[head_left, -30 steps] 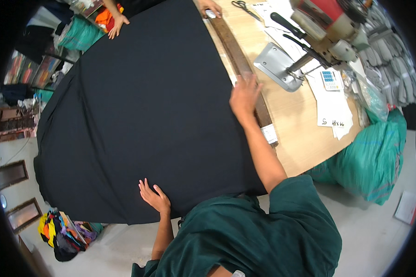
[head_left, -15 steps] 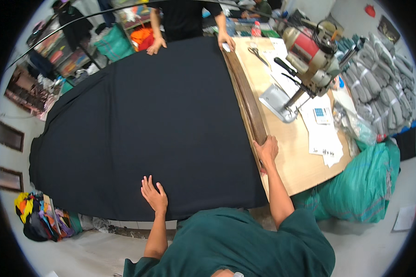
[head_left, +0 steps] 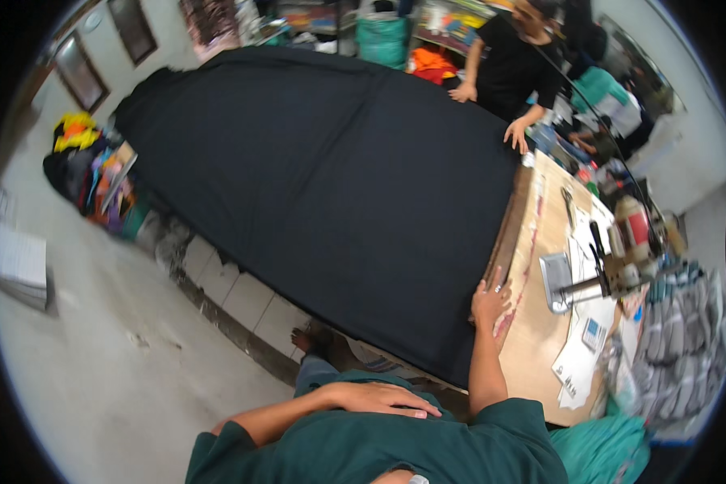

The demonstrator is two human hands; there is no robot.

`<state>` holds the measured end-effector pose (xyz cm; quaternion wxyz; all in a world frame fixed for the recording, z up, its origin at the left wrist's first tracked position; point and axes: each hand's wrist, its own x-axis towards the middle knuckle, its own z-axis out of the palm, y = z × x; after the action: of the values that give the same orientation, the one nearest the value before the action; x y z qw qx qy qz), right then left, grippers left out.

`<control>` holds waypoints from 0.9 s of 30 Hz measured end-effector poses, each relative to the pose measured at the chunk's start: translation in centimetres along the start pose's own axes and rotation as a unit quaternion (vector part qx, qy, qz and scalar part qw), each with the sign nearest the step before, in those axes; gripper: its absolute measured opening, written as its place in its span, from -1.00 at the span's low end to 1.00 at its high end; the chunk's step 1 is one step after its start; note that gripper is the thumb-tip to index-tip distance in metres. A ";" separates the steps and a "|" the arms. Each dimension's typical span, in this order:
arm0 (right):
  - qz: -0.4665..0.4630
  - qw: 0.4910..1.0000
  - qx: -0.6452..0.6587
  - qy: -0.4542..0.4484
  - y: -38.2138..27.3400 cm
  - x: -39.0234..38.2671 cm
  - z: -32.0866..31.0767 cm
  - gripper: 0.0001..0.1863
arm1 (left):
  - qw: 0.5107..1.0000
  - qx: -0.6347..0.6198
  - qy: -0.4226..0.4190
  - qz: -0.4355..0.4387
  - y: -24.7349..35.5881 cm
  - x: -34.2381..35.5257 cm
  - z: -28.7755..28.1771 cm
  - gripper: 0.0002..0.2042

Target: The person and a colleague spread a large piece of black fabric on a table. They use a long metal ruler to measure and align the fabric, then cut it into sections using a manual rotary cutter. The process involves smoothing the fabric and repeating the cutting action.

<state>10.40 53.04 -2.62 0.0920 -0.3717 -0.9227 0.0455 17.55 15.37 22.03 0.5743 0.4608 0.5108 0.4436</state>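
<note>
Black fabric (head_left: 339,194) is spread over the long table, with a few shallow creases. Along its right edge lies a brown wooden bar (head_left: 512,214). My right hand (head_left: 490,305) rests on the near end of this bar, fingers spread, beside the fabric's edge. Against the front of my green shirt lies my left hand (head_left: 379,398), flat with fingers stretched out and nothing in it. Across the table, a co-worker in black (head_left: 518,68) has one hand on the fabric's far edge and the other by the far end of the bar.
On the bare wooden tabletop (head_left: 540,343) at right are scissors (head_left: 569,206), paper sheets, a calculator (head_left: 594,333) and a cutting machine (head_left: 633,250). Grey bundles (head_left: 678,347) and a green sack (head_left: 605,452) stand beyond. Colourful cloth scraps (head_left: 105,173) are piled at the left.
My view has turned, so the table now slants across it. My left hand has come off the fabric to my shirt front. My right hand stays at the bar, its fingers now more spread.
</note>
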 end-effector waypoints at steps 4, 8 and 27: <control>-0.035 0.997 -0.064 0.001 0.7 0.8 0.6 -0.25 | 0.999 0.032 0.013 0.040 -3.4 -3.5 0.8 -0.41; 0.023 0.987 -0.140 -0.070 -2.4 2.8 -1.7 -0.32 | 0.997 0.048 0.056 0.015 -4.0 -9.7 -0.2 -0.35; -0.198 0.612 0.552 -0.531 -61.8 -28.3 1.1 -0.72 | 0.807 -0.122 0.576 -0.052 -7.4 -43.0 -1.7 -0.62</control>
<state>-11.75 -11.10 1.83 -0.2199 0.0301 -0.6616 0.7163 12.51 -27.95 22.32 0.2483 0.0198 0.7125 0.6559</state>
